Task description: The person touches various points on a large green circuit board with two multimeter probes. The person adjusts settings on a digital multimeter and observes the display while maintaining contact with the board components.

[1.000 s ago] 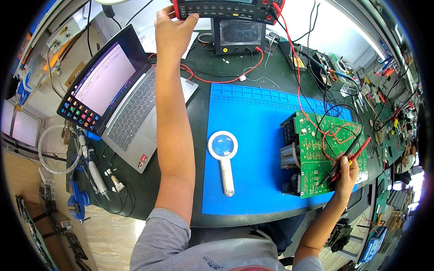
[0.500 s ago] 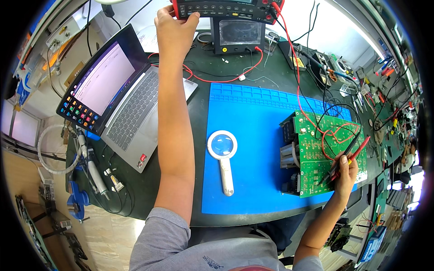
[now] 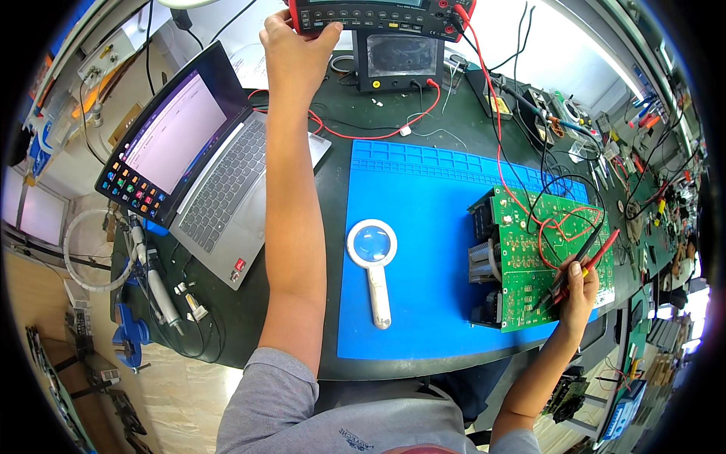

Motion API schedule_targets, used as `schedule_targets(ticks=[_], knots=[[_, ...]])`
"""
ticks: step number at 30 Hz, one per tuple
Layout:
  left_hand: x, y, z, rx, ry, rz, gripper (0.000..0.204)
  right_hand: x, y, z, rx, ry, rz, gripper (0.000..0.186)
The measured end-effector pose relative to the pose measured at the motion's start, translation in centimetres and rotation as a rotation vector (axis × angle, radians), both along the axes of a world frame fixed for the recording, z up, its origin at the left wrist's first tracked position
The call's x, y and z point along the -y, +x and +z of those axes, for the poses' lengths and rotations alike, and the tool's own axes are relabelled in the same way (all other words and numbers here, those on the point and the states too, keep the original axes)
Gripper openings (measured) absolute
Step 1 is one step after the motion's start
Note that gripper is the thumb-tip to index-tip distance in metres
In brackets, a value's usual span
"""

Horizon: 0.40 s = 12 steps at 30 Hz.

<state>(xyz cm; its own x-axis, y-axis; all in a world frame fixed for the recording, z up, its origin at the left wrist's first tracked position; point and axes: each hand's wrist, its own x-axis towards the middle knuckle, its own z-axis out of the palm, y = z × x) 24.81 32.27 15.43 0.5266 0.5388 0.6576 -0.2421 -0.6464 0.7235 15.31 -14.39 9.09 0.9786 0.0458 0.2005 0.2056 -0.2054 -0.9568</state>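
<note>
At the top, my left hand [image 3: 293, 54] grips the lower left corner of a red and black bench multimeter [image 3: 370, 19]. Its thumb rests on the lower row of buttons, while the other fingers bend around the meter's side. My right hand [image 3: 576, 293] is closed around two test probes, a red one [image 3: 603, 252] and a black one [image 3: 591, 240]. Both lie together over the right part of a green circuit board [image 3: 522, 261]; their tips are partly hidden by the hand. Red and black leads run from the probes up to the meter.
The board lies on a blue work mat [image 3: 423, 303], with a white magnifying glass [image 3: 370, 246] left of it. An open laptop [image 3: 219, 181] stands at left. Behind the mat is a dark-screened instrument [image 3: 401, 60] with leads. Tools and cables [image 3: 605, 151] crowd the right side.
My left thumb has shifted slightly right along the meter's buttons. The right hand and the probes have hardly moved.
</note>
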Motion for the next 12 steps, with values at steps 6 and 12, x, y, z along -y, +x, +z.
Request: schedule_targets(ticks=[6, 12], knots=[[0.24, 0.51, -0.25, 0.016, 0.013, 0.058, 0.077, 0.04, -0.04, 0.01, -0.001, 0.001, -0.001, 0.031], [0.14, 0.57, -0.38, 0.008, 0.031, 0.048, 0.078, 0.2, -0.01, -0.04, -0.008, 0.008, 0.006, 0.03]])
